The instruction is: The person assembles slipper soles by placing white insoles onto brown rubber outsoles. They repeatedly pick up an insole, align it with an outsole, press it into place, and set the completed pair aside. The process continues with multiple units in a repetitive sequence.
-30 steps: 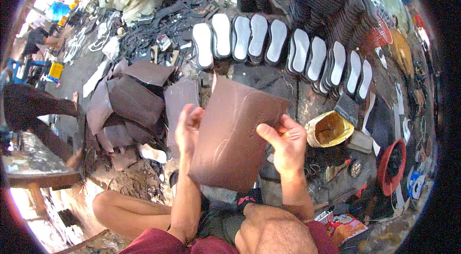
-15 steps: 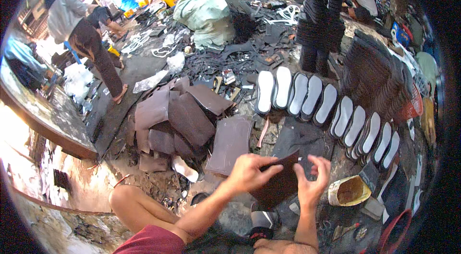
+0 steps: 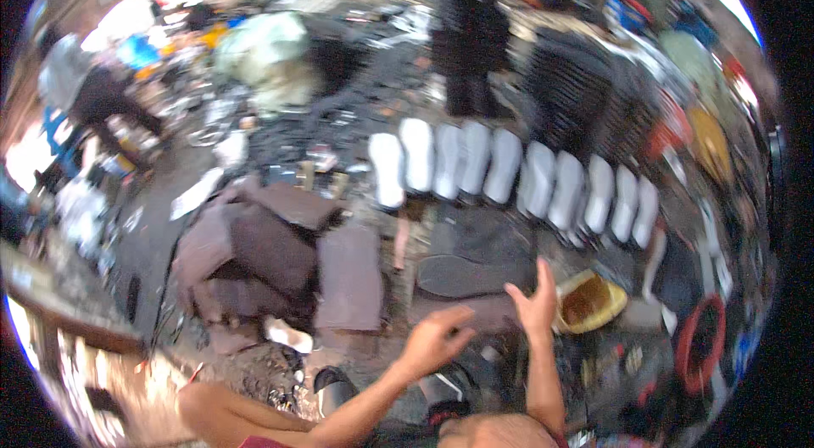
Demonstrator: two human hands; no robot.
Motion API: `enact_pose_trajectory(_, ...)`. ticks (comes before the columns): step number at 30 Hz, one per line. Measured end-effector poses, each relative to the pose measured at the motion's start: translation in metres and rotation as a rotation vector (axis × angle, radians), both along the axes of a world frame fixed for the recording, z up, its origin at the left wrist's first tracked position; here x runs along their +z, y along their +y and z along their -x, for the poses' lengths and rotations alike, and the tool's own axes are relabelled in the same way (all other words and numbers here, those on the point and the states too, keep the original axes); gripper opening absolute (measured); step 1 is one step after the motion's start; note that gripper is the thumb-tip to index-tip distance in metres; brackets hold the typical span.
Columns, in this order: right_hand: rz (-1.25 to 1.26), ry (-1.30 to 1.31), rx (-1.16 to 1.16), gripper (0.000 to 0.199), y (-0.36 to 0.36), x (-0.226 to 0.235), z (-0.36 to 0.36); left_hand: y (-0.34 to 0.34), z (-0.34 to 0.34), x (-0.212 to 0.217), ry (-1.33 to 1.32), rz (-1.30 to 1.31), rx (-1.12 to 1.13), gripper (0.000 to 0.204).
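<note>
My left hand [image 3: 436, 345] is open and empty, its fingers stretched out near the close edge of a brown sheet [image 3: 466, 312]. The sheet lies flat on the ground before me. At its far edge lies a black sole-shaped piece [image 3: 460, 276], on a dark sheet [image 3: 479, 234]. My right hand [image 3: 536, 306] is raised at the right end of the brown sheet, thumb and fingers spread, holding nothing. Motion blur softens the picture, so I cannot tell whether either hand touches the sheet.
White-topped soles [image 3: 504, 166] stand in a curved row beyond my hands. Brown sheets [image 3: 246, 249] are heaped at left, with another stack [image 3: 349, 278] beside them. A yellowish container [image 3: 592, 302] and a red ring-shaped rim [image 3: 701, 344] are at right. Tall dark stacks [image 3: 471, 41] rise behind; a person [image 3: 85, 83] bends at far left.
The brown sheet that was between my hands is now down on the ground, released. Both hands have opened and drawn apart from it. The view has swung to the right.
</note>
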State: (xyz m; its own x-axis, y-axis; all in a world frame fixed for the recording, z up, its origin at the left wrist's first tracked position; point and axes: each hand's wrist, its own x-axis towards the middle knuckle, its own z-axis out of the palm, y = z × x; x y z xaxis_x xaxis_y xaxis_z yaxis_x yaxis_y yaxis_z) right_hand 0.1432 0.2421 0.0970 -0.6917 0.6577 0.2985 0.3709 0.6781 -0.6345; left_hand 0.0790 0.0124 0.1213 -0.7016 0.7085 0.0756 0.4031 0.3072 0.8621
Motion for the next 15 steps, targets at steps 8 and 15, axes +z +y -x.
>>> enact_pose_trajectory(8, 0.054, 0.135, -0.115, 0.038, 0.104, 0.028, 0.056, -0.029, -0.005, -0.085, -0.142, 0.176, 0.098, 0.04)
enact_pose_trajectory(15, 0.016, -0.675, -0.533, 0.077, 0.227, -0.006, 0.102, -0.032, -0.016, -0.104, 0.116, 0.29, 0.117, 0.041)
